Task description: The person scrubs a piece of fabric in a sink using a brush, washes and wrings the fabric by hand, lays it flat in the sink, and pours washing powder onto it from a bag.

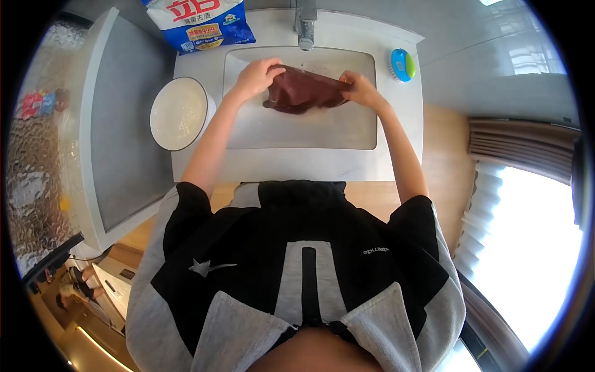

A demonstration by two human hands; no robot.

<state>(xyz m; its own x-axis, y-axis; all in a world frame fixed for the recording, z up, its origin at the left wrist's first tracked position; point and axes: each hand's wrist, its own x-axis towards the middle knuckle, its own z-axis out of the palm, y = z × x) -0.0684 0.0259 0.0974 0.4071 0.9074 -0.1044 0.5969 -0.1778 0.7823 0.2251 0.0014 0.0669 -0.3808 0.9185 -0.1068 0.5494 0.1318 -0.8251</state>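
Left grip (254, 78) and right grip (363, 90) both clamp a dark red cloth (307, 92) — its upper edge spanning between them.

Dk reddish-brown cloth (307, 93), thin-looking w/ a slight sheen, held stretched btwn both ends in the upper-mid part of a white sink (297, 133). Top edge runs nearly straight, slanting down a bit L to R in view, w/ a paler glossy streak along it. Rest hangs in soft folds, lower edge uneven; can't tell if it touches sink bottom.
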